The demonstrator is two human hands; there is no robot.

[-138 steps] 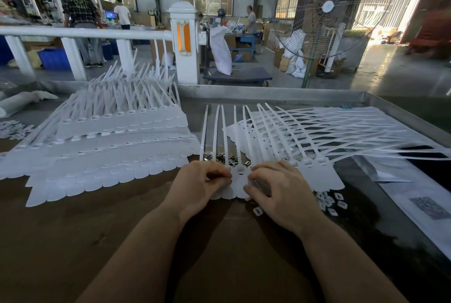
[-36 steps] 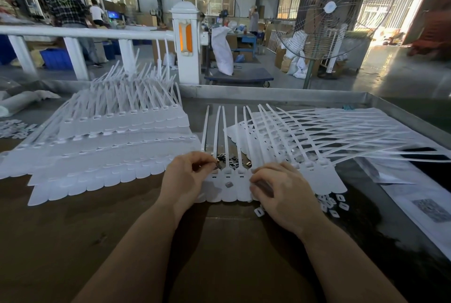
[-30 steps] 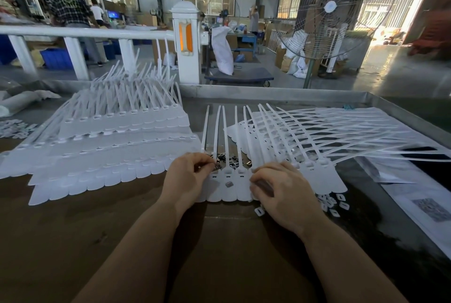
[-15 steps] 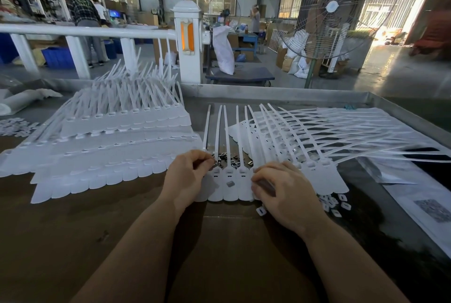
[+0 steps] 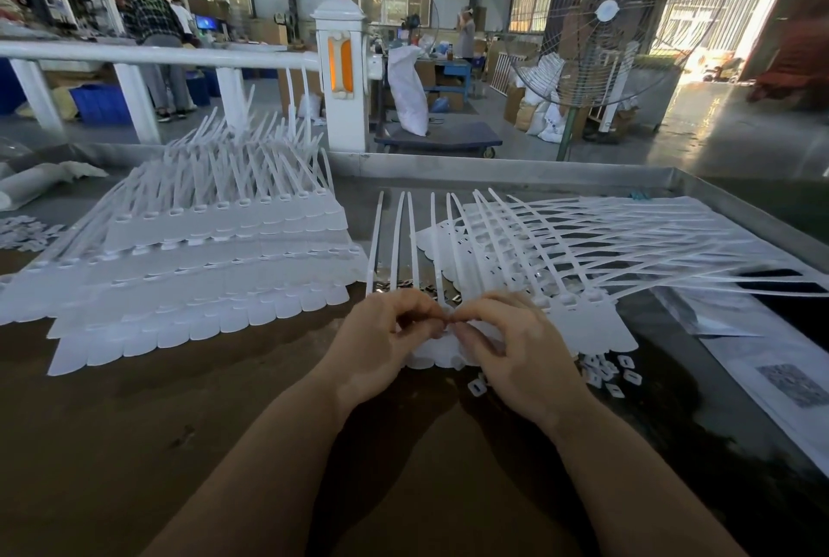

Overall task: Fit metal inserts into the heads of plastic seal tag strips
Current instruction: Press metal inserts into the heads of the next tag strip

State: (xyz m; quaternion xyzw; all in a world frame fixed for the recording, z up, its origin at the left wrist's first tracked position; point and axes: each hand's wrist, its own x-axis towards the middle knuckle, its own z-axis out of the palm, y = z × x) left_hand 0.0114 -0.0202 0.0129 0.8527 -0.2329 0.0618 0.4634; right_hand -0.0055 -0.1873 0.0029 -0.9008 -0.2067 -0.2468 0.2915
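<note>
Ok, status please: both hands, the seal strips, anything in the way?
Left hand and right hand both pinching at the heads of the white plastic seal strips. Small metal inserts lie behind. Nothing blocks.

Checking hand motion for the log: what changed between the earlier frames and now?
The left hand moved right, off the strip at the row's left end, and the right hand moved in; their fingertips now meet over one strip head, pinching there. What they pinch is hidden. The stacked strips, fanned strips and loose white caps stayed put.
</note>
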